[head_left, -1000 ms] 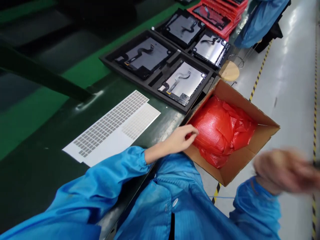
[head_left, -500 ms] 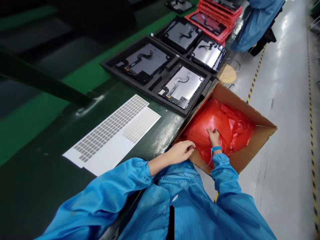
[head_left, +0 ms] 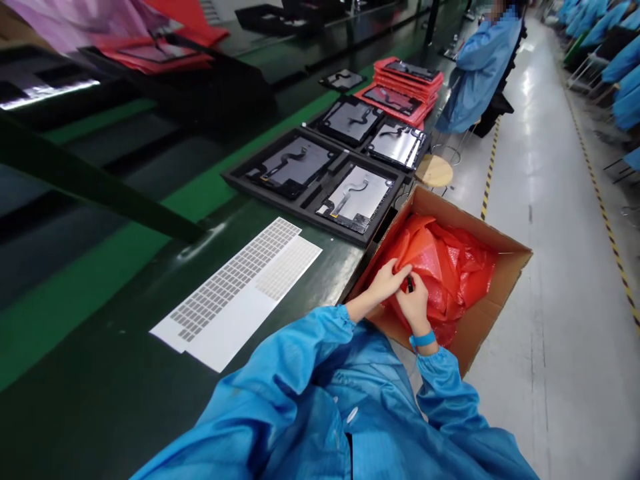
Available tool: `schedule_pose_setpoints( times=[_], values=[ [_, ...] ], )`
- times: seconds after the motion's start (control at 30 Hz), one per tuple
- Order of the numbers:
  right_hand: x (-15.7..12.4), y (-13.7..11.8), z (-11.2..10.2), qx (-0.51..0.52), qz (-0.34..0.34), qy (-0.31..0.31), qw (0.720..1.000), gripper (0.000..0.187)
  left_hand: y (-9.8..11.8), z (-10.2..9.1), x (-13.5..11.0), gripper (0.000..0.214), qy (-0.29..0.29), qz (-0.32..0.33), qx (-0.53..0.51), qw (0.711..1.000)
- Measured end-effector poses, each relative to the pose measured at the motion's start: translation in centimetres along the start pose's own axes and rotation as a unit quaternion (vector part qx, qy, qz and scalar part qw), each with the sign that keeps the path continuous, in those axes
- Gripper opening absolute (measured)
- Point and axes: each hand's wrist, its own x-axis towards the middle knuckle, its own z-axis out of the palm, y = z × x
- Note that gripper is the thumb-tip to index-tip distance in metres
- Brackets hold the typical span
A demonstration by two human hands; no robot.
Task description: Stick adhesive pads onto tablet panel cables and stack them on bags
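Note:
My left hand (head_left: 386,283) and my right hand (head_left: 414,305) meet over a cardboard box (head_left: 486,321), fingertips almost touching. Between the thumb and fingers of the right hand is a small dark object (head_left: 411,284), too small to name. The left fingers are pinched together against the red bubble wrap (head_left: 425,250); whatever they grip is hidden. Crumpled red wrap fills much of the box. A blue wrist strap (head_left: 423,339) is around my right wrist.
On the green table (head_left: 125,373) lie white label sheets (head_left: 227,333) and a black foam tray (head_left: 240,183) with several display panels (head_left: 357,197). Behind are stacked red-wrapped panels (head_left: 400,100). A round stool (head_left: 434,171) and a co-worker in blue (head_left: 483,67) are beyond the box.
My left hand has moved right, over the box, to meet my right hand. The right hand has turned, still with the small dark object. The camera view has tilted up.

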Motion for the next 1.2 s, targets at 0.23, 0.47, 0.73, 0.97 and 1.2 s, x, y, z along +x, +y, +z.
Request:
schedule_pose_setpoints(
  times=[0.23,0.47,0.73,0.97,1.2],
  values=[
    [-0.9,0.9,-1.8,0.081,0.073,0.061,0.992,0.052,-1.3,-0.3,-0.5,0.044,-0.026,-0.041,-0.075,0.996],
    [1.4,-0.1,-3.9,0.014,0.053,0.077,0.995,0.049,-1.1,-0.6,-0.4,0.033,-0.023,-0.065,-0.089,0.994],
    [1.3,-3.3,-6.1,-0.110,-0.054,0.095,0.988,0.026,-0.7,-1.7,-0.4,0.039,0.032,-0.067,-0.107,0.992],
    [-0.1,-6.0,-1.6,-0.199,-0.131,-0.059,0.969,0.018,0.4,-1.6,-2.1,0.034,0.033,-0.018,-0.131,0.991],
    [-1.1,-6.4,0.9,-0.144,-0.163,-0.144,0.965,0.053,1.0,-2.5,-2.3,0.056,0.061,-0.012,-0.157,0.986]
  ],
)
